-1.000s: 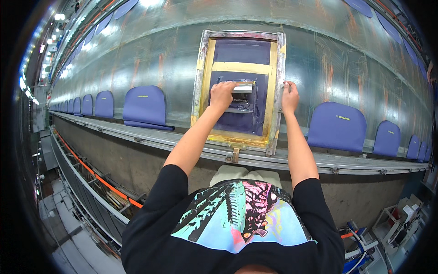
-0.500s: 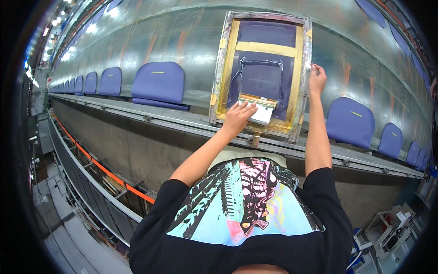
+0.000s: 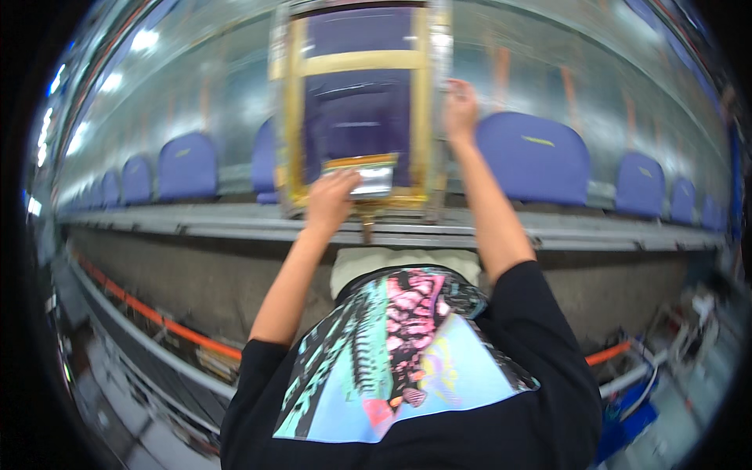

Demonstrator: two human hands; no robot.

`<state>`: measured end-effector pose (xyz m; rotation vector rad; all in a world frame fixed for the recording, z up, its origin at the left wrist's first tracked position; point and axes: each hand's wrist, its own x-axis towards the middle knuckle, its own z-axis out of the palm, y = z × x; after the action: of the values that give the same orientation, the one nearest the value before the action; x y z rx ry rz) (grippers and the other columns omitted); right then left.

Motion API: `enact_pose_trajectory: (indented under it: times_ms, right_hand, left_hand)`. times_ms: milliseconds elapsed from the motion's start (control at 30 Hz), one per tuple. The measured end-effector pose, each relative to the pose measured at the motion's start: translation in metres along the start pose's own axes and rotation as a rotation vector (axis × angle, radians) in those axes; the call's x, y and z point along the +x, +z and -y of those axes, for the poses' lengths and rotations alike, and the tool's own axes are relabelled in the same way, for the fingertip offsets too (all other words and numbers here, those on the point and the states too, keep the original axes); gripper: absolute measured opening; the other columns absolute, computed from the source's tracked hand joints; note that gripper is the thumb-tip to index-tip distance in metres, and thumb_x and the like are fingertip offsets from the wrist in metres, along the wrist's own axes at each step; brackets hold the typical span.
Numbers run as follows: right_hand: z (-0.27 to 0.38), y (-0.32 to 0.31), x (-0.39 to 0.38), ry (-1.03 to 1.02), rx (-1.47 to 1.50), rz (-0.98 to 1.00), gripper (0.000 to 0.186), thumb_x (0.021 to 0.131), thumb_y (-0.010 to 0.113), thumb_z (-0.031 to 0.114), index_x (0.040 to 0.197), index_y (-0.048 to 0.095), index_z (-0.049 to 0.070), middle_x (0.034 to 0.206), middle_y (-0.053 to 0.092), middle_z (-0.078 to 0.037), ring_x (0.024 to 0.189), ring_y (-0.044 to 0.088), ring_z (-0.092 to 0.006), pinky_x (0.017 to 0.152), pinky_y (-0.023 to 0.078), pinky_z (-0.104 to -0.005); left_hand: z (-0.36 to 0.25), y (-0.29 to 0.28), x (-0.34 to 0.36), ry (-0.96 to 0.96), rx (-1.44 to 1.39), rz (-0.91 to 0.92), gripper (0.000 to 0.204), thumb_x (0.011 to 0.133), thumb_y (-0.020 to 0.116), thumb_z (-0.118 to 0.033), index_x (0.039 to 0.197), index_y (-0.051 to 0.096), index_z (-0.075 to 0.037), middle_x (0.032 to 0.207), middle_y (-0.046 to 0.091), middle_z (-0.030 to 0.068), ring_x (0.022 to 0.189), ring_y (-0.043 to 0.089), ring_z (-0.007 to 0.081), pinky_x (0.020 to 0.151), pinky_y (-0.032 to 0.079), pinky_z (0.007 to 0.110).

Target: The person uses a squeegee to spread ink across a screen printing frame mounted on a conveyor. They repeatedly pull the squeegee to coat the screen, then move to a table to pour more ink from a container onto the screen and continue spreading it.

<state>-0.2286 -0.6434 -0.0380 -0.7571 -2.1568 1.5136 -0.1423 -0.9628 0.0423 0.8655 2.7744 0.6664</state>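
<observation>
A screen-printing frame (image 3: 439, 168) with a yellow-taped border and a dark purple mesh stands before me at the long table. My left hand (image 3: 332, 200) has its fingers over a squeegee (image 3: 374, 178) with a whitish metal face, at the near end of the mesh. The squeegee's far edge is yellowish. My right hand (image 3: 460, 110) is up at the frame's right side, fingers curled at its edge; motion blurs them. A purple rounded panel (image 3: 533, 160) lies just right of the frame. Another purple panel (image 3: 265, 163) is partly hidden behind the frame's left side.
More purple panels (image 3: 188, 166) line the shiny tabletop (image 3: 227, 94) both ways. A metal rail (image 3: 564, 233) runs along the table's near edge. Below left is an orange bar (image 3: 172, 325) beside a grey railing. Blue and white equipment (image 3: 627, 427) stands at lower right.
The frame, squeegee and both my hands now appear further left in view, and the view has turned level. The frame's sides now come close to the neighbouring panels, overlapping the left one.
</observation>
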Motion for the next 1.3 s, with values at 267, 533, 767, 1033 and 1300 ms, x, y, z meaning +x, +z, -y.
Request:
enact_pose_trajectory:
  times_ms: [267,533,767,1033,1300]
  right_hand:
    - [0.039,0.062,-0.024,0.17,-0.003,-0.012,0.017,0.101,0.063,0.025,0.106,0.072,0.011,0.073,0.069,-0.017,0.067,0.067,-0.0336,0.065,0.05,-0.0449]
    - [0.009,0.072,-0.026,0.213,-0.106,-0.042,0.019,0.102,0.06,0.027,0.107,0.072,0.012,0.078,0.07,-0.019,0.076,0.069,-0.0406,0.072,0.051,-0.0484]
    - [0.017,0.073,-0.029,0.272,-0.142,0.006,0.021,0.103,0.06,0.027,0.108,0.072,0.011,0.087,0.073,-0.02,0.082,0.07,-0.0419,0.074,0.053,-0.0482]
    - [0.018,0.067,-0.024,0.256,-0.142,0.023,0.024,0.104,0.056,0.034,0.111,0.07,0.016,0.1,0.074,-0.021,0.099,0.068,-0.0468,0.085,0.054,-0.0533]
    - [-0.014,0.062,-0.013,0.117,-0.102,-0.068,0.031,0.106,0.055,0.031,0.113,0.07,0.005,0.106,0.074,-0.024,0.103,0.072,-0.041,0.088,0.055,-0.0483]
  left_hand:
    - [0.047,-0.031,-0.028,-0.089,0.065,0.043,0.057,0.077,0.066,0.007,0.13,0.07,-0.013,0.14,0.067,0.0055,0.131,0.061,0.0308,0.107,0.049,0.044]
    - [0.068,-0.023,-0.073,-0.02,0.064,0.043,0.057,0.077,0.067,0.006,0.128,0.072,-0.018,0.137,0.069,0.0042,0.13,0.063,0.029,0.104,0.051,0.044]
    - [0.097,-0.016,-0.017,-0.025,0.142,-0.008,0.051,0.077,0.068,0.006,0.121,0.076,-0.019,0.118,0.076,0.0077,0.109,0.071,0.03,0.09,0.055,0.045]
    - [0.102,-0.036,0.133,-0.106,0.074,-0.152,0.046,0.08,0.061,0.008,0.117,0.074,-0.017,0.106,0.075,0.0074,0.101,0.07,0.031,0.086,0.052,0.044]
    - [0.073,-0.005,0.03,0.104,0.125,-0.225,0.045,0.072,0.059,0.009,0.105,0.076,-0.016,0.114,0.077,0.0028,0.109,0.072,0.0251,0.092,0.054,0.042]
